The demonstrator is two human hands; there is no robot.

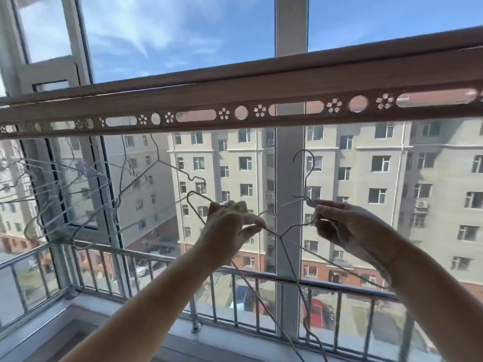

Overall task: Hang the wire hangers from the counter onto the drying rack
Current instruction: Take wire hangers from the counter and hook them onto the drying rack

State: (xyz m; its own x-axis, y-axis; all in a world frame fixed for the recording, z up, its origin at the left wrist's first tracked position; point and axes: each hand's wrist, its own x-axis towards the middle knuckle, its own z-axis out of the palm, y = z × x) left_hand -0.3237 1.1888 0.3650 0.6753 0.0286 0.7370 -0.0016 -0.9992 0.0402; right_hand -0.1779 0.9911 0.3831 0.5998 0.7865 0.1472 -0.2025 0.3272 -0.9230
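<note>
Left hand [230, 226] pinches a hanger [202, 197] tight between thumb and finger; right hand [347, 226] pinches a second hanger [305, 186] by its neck, rack [261, 82] up above both

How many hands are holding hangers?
2. The left hand pinches a wire hanger at centre; the right hand holds a second hanger just below its hook, further right.

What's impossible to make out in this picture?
Head view only:
- Hung silver wire hangers, left on the perforated brown drying rack: blurred, overlapping, uncountable.
- Tangled silver wire hangers pinched by left hand and right hand: lower ends cut by bottom edge.
- Counter: outside frame.
</note>
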